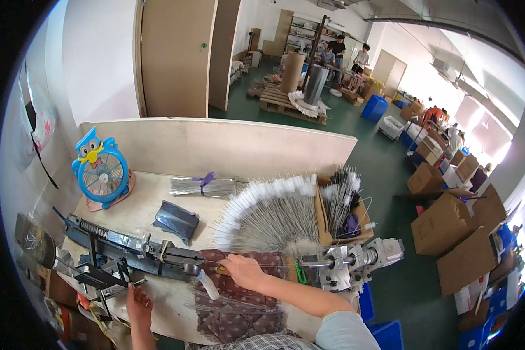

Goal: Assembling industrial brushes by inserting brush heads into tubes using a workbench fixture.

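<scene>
My right hand (243,272) is closed in a pinch on a thin metal wire (277,265), which runs over a brown polka-dot cloth (230,318) between two machine parts. Something small and yellow shows at its fingertips. My left hand (139,303) is beside the black metal frame (102,274) of the left-hand bench machine (163,256), fingers loosely curved and apart, the thumb close to a black bar. A white-capped clear bottle (207,284) lies between the hands. To the right stands a silver clamp-like machine (356,262). Behind it fans a large bundle of white-tipped wire brushes (274,213).
A cardboard box (325,224) holds more wire brushes. Toward the back of the bench are a tied wire bundle (201,186), a dark folded pouch (177,220) and a blue fan (104,175). A low board (227,140) edges the bench. Cartons (443,227) stand on the right floor.
</scene>
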`<state>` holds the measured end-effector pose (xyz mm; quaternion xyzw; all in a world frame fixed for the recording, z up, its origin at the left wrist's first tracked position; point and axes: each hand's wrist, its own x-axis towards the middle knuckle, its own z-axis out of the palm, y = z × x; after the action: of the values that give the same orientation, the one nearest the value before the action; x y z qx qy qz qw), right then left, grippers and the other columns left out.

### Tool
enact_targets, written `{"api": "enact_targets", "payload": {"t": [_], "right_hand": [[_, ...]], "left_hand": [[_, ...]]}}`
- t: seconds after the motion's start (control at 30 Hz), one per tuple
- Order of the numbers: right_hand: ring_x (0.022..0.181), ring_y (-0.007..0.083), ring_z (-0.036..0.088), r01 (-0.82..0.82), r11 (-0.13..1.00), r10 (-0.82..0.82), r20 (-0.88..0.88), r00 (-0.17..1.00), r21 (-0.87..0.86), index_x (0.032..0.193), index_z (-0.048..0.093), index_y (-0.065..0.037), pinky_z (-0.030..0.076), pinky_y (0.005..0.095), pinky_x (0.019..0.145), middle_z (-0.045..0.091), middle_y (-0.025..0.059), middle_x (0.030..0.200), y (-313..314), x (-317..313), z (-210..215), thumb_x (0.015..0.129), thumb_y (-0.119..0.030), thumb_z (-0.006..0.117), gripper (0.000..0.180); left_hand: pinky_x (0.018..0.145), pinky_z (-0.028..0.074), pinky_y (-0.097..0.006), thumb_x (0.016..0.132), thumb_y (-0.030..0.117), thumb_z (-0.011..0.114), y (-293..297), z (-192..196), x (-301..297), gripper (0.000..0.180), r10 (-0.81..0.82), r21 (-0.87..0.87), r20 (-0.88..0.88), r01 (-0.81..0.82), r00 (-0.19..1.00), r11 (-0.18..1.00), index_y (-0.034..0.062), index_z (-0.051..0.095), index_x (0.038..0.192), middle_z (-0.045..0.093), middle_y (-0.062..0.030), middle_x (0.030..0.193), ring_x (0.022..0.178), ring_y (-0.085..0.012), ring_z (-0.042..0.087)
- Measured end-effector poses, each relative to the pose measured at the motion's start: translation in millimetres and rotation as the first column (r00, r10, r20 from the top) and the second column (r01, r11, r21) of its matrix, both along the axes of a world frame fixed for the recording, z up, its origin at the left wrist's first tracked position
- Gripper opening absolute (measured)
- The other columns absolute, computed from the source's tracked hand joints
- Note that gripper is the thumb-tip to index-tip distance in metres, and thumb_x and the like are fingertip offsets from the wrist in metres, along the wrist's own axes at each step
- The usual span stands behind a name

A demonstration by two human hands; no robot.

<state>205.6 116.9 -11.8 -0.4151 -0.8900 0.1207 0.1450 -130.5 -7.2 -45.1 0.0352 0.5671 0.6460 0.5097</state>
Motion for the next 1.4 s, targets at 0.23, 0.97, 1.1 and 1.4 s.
{"api": "enact_targets", "payload": {"t": [0.23,0.97,1.1,1.4], "right_hand": [[0.092,0.0272,0.057,0.042,0.970,-0.024,0.079,0.997,-0.241,0.104,0.058,-0.007,0.047,0.0381,0.073,0.056,0.0076,0.094,-0.7,-2.5,16.9,0.085,-0.025,0.059,0.026],[0.086,0.0273,0.058,0.075,0.990,-0.112,-0.353,0.929,-0.116,0.104,0.060,-0.006,0.048,0.0347,0.074,0.060,0.0080,0.093,-9.0,81.6,78.5,0.085,-0.017,0.057,0.021],[0.087,0.0277,0.058,0.000,0.957,-0.110,-0.361,0.926,-0.291,0.103,0.062,-0.008,0.047,0.0372,0.074,0.061,0.0079,0.093,-9.0,79.1,79.3,0.086,-0.022,0.057,0.022],[0.082,0.0246,0.060,-0.064,0.793,-0.319,-0.502,0.804,-0.606,0.105,0.063,-0.007,0.046,0.0342,0.072,0.065,0.0076,0.089,-12.9,87.1,83.2,0.085,-0.020,0.060,0.024]], "left_hand": [[0.057,0.041,-0.022,0.087,0.036,0.062,0.1,-5.7,-6.4,0.020,-0.003,0.102,0.097,-0.007,0.995,0.995,0.0157,0.060,0.085,0.054,0.0072,0.070,0.063,-0.0059,0.051],[0.052,0.043,-0.024,0.081,0.014,0.060,22.9,60.9,156.2,0.010,-0.295,0.207,-0.128,0.316,0.947,0.926,0.0056,0.057,0.077,0.057,-0.0031,0.069,0.059,-0.0121,0.053],[0.054,0.042,-0.023,0.085,0.011,0.059,51.7,67.2,211.9,0.010,-0.424,0.270,-0.144,0.448,0.894,0.852,0.0020,0.060,0.080,0.061,-0.0050,0.072,0.060,-0.0113,0.054],[0.056,0.040,-0.021,0.089,0.012,0.057,66.3,57.1,239.0,0.013,-0.496,0.267,-0.236,0.547,0.835,0.794,0.0003,0.062,0.085,0.063,-0.0046,0.075,0.060,-0.0077,0.050]]}}
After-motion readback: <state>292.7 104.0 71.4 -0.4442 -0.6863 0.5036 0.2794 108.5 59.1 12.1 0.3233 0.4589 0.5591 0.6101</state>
